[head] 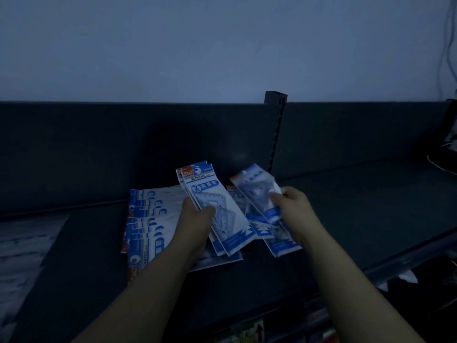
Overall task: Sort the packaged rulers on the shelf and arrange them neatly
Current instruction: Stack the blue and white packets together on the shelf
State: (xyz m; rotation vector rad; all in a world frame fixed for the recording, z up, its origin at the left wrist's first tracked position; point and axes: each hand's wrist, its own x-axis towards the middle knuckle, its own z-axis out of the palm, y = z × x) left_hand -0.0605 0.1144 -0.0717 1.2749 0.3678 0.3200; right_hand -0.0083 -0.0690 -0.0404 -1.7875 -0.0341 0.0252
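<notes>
Two bare hands reach forward over a dark shelf in very dim, bluish light. The left hand grips a small stack of ruler packs, blue and white with the word GEOMETRIC on the front. Its thumb lies across the top pack and its fingers curl underneath. The stack is lifted off the shelf and slants away to the far left, its printed header past the fingertips and its lower end beside the wrist.

Just to the right, the right hand pinches a single ruler pack by its near right edge, so the pack juts out to the far left of the fingers, close to the left hand's stack. Beneath it, loose packs lie fanned on the shelf. A pile of wider packs lies flat to the left, partly under the left forearm. Behind everything stands a dark back panel with a slotted post.
</notes>
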